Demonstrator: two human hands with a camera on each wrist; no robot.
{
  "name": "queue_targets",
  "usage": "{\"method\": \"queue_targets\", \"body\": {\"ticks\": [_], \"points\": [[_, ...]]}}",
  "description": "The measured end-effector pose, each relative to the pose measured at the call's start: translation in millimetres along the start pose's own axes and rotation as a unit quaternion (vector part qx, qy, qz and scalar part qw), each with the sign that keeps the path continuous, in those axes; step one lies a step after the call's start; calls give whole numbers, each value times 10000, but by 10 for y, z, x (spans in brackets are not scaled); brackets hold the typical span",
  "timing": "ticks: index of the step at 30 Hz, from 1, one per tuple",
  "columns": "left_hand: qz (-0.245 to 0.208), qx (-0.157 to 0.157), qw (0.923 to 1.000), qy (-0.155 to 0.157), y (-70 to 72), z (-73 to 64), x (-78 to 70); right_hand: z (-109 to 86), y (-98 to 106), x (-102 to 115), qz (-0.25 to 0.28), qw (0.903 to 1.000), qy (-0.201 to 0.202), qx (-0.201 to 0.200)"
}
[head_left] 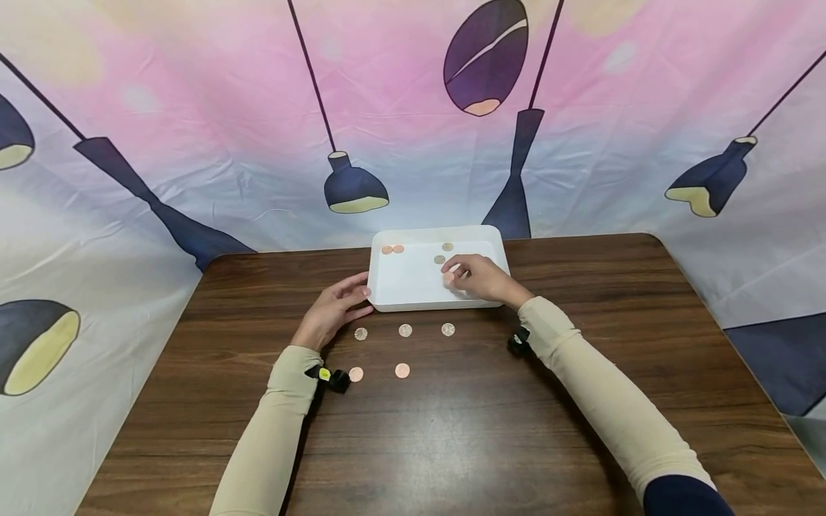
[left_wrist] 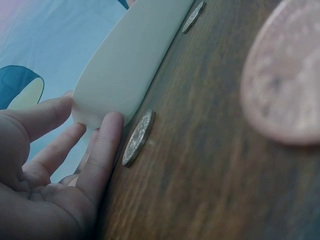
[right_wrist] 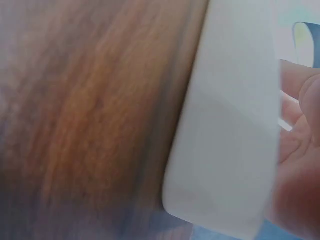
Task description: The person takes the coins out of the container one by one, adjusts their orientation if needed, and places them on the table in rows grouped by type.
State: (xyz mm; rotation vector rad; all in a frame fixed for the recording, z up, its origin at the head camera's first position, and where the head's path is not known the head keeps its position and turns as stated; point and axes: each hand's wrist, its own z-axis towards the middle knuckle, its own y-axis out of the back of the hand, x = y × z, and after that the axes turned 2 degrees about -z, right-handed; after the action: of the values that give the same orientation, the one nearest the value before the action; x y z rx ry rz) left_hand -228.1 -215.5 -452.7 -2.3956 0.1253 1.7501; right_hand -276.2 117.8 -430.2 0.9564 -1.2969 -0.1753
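Where right fingers (head_left: 457, 260) hold it, a copper coin (head_left: 448, 279) is partly hidden.

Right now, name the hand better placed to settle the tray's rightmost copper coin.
Likely the right hand: it is at that copper coin, over the tray; the left hand touches the tray's left end.

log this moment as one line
left hand: touching white tray | right hand: pinching copper coin over tray | table: five coins
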Motion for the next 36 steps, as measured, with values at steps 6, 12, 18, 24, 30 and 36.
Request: {"method": "queue_targets", "body": {"ticks": [6, 12, 18, 24, 30, 36], "points": [[36, 1, 10000, 7, 16, -15, -6, -170, 60, 85, 244, 9995, 106, -190], [48, -18, 10000, 0, 31, -32, -27, -362, 94, 176, 686, 9974, 141, -148], [62, -8, 10000, 8, 40, -31, -18, -552, 64, 230, 608, 9972, 229, -371], [47, 2, 10000, -9, 28, -6, 1, -766, 13, 279, 615, 9969, 368, -335], [23, -31, 10000, -1, 8, 1, -5, -926, -77, 298, 891, 9949, 449, 132], [24, -39, 10000, 29, 0, 6, 2, -1025, -222, 260, 956, 9928, 600, 410]]}}
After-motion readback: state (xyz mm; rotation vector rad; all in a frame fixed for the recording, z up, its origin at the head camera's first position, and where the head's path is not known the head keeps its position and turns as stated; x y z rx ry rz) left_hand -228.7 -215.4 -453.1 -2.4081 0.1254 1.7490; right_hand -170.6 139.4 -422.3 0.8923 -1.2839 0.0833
